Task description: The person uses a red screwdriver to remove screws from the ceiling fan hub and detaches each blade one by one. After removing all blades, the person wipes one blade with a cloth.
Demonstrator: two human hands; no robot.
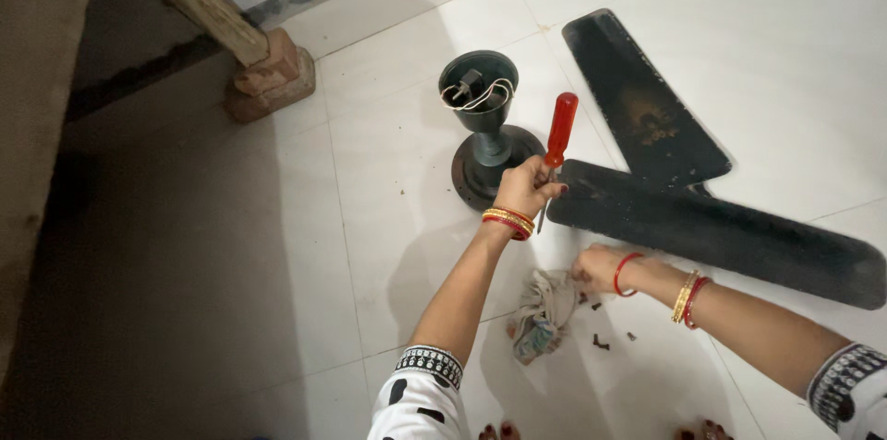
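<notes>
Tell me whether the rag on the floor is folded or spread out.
Neither: the rag lies crumpled in a loose heap on the white tile floor, beside the right hand.

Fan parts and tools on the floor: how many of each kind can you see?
Black fan blades: 2
Fan motor housing with loose wires: 1
Red-handled screwdriver, held in the left hand: 1
Crumpled rag, beside the right hand: 1
Small dark screws: at least 2, too small to count surely
Total: 7
</notes>
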